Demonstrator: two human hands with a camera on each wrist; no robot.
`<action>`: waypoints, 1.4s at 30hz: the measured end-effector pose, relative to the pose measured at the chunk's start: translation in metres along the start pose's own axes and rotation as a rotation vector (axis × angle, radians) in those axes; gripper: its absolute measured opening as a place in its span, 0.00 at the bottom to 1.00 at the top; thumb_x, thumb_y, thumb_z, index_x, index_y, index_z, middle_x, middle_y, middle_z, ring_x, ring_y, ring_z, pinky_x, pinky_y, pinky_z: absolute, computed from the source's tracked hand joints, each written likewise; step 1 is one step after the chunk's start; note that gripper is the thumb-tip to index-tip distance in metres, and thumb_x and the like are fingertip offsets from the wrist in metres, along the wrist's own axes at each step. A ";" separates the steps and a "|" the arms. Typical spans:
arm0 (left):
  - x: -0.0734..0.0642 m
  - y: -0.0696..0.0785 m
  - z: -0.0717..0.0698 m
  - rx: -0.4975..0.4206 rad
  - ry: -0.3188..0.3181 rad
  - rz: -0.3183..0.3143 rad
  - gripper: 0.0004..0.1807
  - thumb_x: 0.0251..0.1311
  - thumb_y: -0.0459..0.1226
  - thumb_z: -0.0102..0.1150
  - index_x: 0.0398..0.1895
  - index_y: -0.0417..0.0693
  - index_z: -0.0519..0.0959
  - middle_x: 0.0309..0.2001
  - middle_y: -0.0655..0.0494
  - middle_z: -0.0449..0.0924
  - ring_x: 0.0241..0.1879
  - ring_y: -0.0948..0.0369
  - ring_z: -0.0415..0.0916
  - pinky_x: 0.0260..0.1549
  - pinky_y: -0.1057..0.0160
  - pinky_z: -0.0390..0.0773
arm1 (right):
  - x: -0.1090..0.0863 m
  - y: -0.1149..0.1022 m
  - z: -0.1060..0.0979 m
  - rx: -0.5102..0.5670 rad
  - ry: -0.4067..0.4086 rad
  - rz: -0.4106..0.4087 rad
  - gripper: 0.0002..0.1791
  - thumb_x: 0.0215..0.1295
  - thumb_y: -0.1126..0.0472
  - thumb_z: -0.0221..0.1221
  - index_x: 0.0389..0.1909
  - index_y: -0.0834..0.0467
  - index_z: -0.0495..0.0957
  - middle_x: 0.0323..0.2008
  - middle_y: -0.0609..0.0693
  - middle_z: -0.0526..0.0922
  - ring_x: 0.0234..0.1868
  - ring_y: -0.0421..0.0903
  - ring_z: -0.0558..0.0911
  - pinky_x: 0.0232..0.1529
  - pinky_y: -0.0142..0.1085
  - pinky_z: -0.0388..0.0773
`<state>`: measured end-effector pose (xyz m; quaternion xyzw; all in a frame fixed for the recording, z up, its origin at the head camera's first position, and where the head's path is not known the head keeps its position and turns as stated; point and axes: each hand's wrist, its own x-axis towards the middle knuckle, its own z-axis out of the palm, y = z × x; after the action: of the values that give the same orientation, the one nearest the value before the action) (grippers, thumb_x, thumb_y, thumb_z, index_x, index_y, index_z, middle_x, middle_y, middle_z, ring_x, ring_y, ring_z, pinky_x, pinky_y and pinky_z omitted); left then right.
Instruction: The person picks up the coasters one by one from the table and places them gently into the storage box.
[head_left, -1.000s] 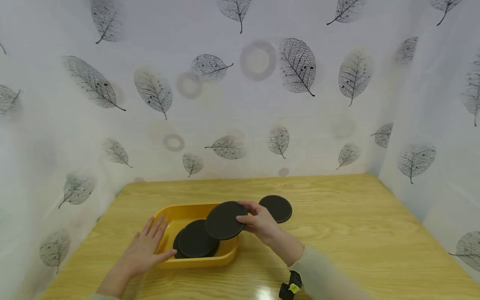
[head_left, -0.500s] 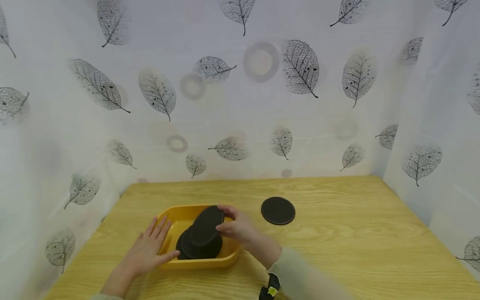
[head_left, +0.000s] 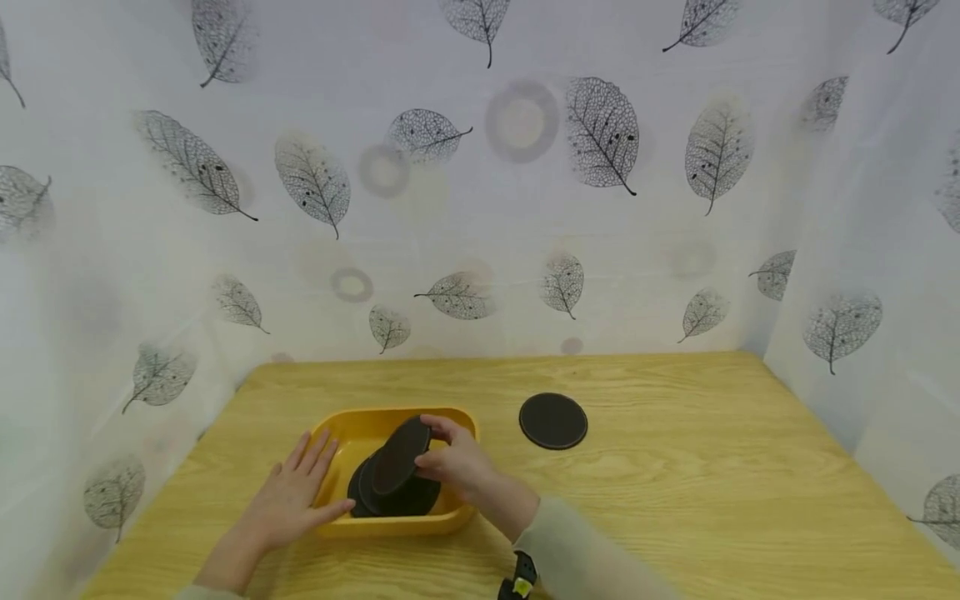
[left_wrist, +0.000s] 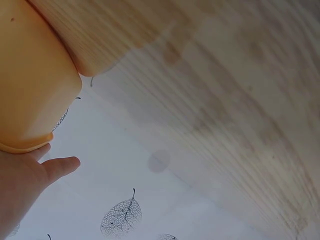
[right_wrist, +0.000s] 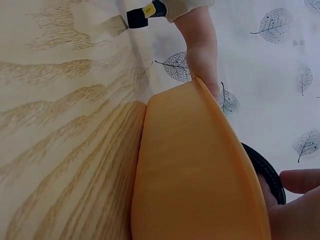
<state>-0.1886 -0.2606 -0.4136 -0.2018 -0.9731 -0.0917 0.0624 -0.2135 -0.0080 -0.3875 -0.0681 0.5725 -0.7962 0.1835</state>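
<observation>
My right hand (head_left: 459, 460) pinches a round black coaster (head_left: 402, 457) by its right edge. This coaster is tilted over a yellow plastic bin (head_left: 405, 525), above other black coasters (head_left: 420, 502) lying overlapped inside. In the right wrist view, the held coaster (right_wrist: 264, 167) shows a stitched edge behind the bin's wall, with the thumb against it. Fingers spread, my left hand (head_left: 288, 498) rests on the bin's left rim, its thumb along the front corner. The left wrist view shows this hand (left_wrist: 25, 182) at the bin's edge (left_wrist: 30, 145).
Another black coaster (head_left: 553, 421) lies flat on the wooden table (head_left: 697, 450), right of and behind the bin. A white curtain (head_left: 465, 217) printed with leaves hangs behind the table and along both sides. A black camera (head_left: 517, 583) is strapped on the right wrist.
My right hand has carried the coaster leftward from the bin's right side to over the coasters inside, tipping it steeper. The left hand keeps its place on the rim.
</observation>
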 end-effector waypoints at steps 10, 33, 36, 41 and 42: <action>-0.001 0.005 -0.002 -0.017 -0.012 -0.016 0.47 0.51 0.60 0.50 0.66 0.39 0.52 0.66 0.41 0.45 0.64 0.43 0.39 0.45 0.31 0.54 | 0.001 0.004 0.002 -0.011 0.041 -0.007 0.33 0.50 0.83 0.50 0.61 0.66 0.59 0.51 0.63 0.62 0.39 0.52 0.78 0.39 0.41 0.75; -0.001 0.003 -0.002 -0.004 -0.007 -0.015 0.47 0.52 0.60 0.50 0.66 0.40 0.51 0.67 0.41 0.45 0.64 0.43 0.40 0.44 0.31 0.55 | -0.008 -0.003 -0.009 -0.133 0.020 -0.110 0.22 0.55 0.75 0.51 0.53 0.68 0.66 0.48 0.60 0.66 0.39 0.49 0.74 0.39 0.38 0.75; -0.001 0.003 -0.002 0.000 -0.002 -0.015 0.47 0.52 0.60 0.50 0.66 0.40 0.51 0.67 0.42 0.45 0.64 0.43 0.40 0.44 0.31 0.55 | -0.012 -0.007 -0.011 -0.157 -0.010 -0.121 0.20 0.58 0.73 0.50 0.53 0.67 0.66 0.48 0.59 0.66 0.42 0.53 0.73 0.41 0.39 0.74; -0.001 0.003 -0.002 0.001 -0.007 -0.012 0.47 0.51 0.61 0.49 0.66 0.40 0.51 0.67 0.42 0.45 0.64 0.43 0.40 0.44 0.31 0.55 | -0.016 -0.015 -0.021 -0.254 -0.036 -0.169 0.18 0.59 0.70 0.52 0.52 0.67 0.67 0.46 0.57 0.67 0.41 0.49 0.73 0.42 0.41 0.74; -0.001 0.003 -0.002 0.001 -0.009 -0.013 0.47 0.51 0.61 0.49 0.66 0.40 0.51 0.67 0.42 0.45 0.64 0.42 0.40 0.44 0.31 0.55 | -0.016 -0.017 -0.024 -0.281 -0.034 -0.182 0.18 0.59 0.70 0.52 0.52 0.67 0.67 0.45 0.57 0.67 0.41 0.48 0.73 0.42 0.40 0.74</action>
<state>-0.1865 -0.2587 -0.4109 -0.1959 -0.9747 -0.0906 0.0574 -0.2102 0.0241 -0.3784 -0.1581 0.6665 -0.7203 0.1091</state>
